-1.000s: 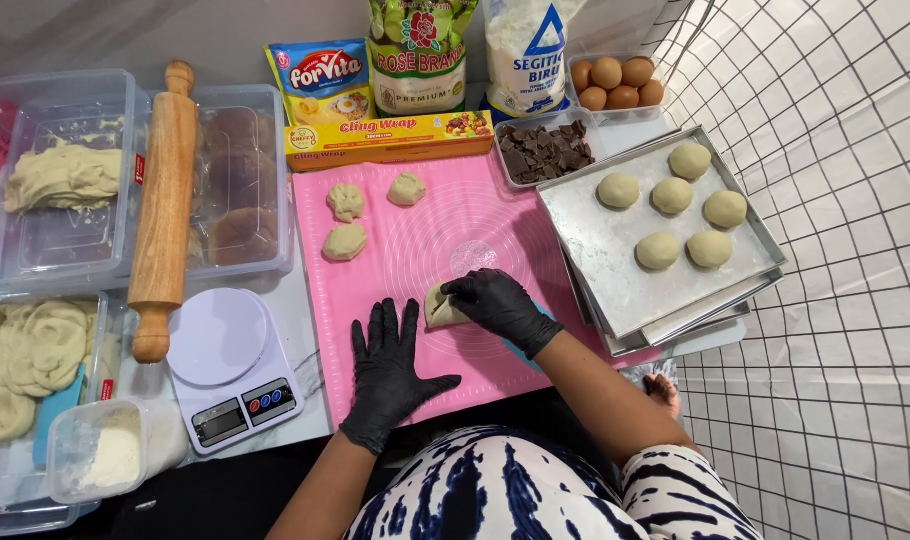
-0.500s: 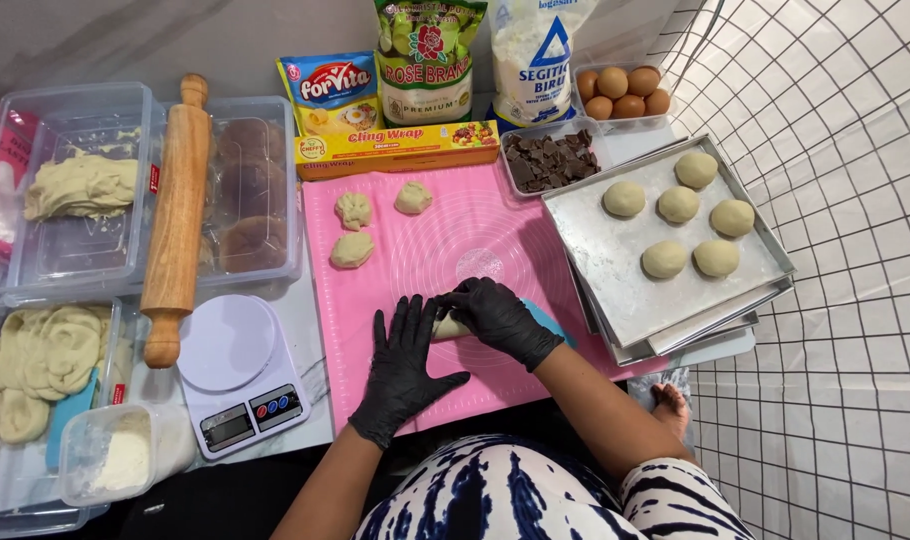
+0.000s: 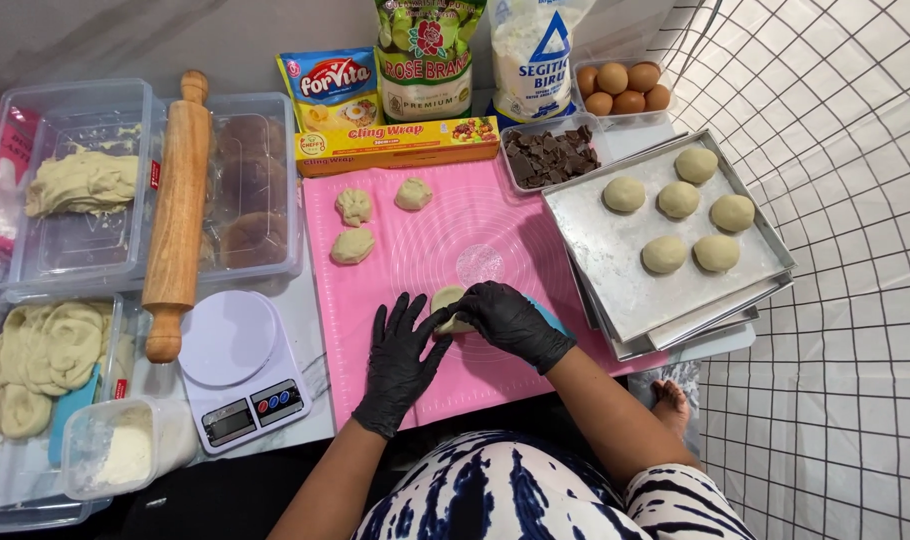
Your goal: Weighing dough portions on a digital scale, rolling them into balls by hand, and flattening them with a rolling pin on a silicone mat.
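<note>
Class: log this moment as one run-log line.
left hand: flat beside dough piece | right hand: cupping it | surface: pink mat

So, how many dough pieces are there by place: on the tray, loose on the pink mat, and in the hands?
On the tray: 6 dough balls
Loose on the mat: 3 dough pieces
Between the left hand and right hand: 1 dough piece
Total: 10

Left hand (image 3: 400, 360) and right hand (image 3: 512, 322): both in black disposable gloves, thin, slightly glossy, cuffs ending at the wrists. Forearms bare, no sleeves. Garment at the torso: white fabric with dark navy tie-dye streaks.
</note>
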